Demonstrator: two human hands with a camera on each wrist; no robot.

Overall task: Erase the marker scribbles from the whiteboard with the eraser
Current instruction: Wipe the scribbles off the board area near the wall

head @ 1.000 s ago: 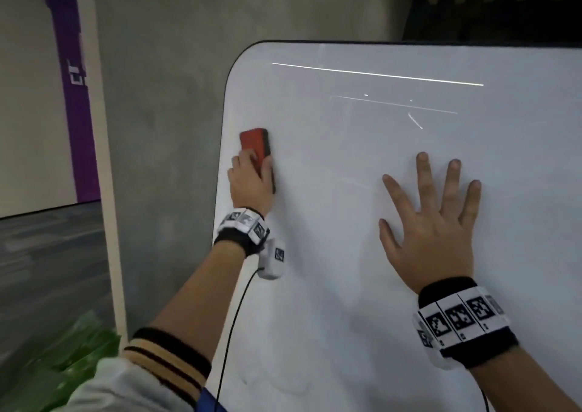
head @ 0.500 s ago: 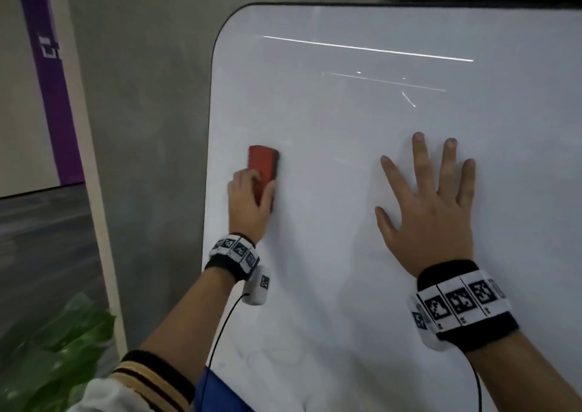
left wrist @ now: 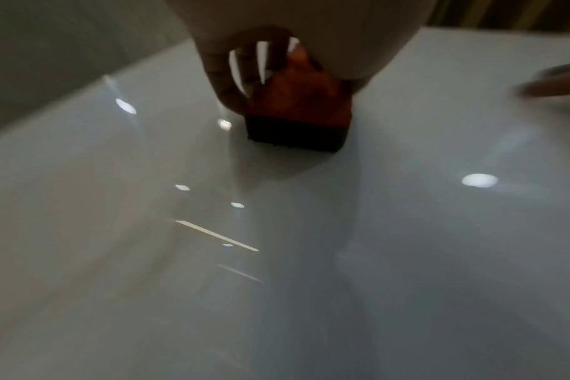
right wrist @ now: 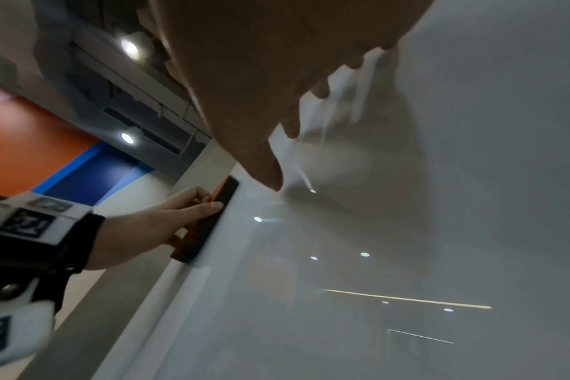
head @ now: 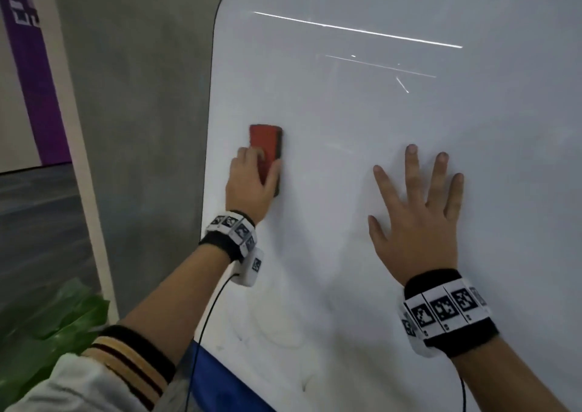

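Head view: big white shiny whiteboard [head: 393, 191] on a grey wall [head: 141, 128]. My left hand [head: 252, 188] fingers grip the red block eraser [head: 266, 147] near its left edge. My right hand [head: 415, 222] lies flat, fingers spread.

One whiteboard [head: 346, 222], one red eraser [head: 264, 144], two hands: left [head: 250, 188], right [head: 415, 225]. Two tagged wristbands, left [head: 233, 233], right [head: 447, 312].

Red eraser [head: 264, 145] with black pad, white whiteboard [head: 378, 191]
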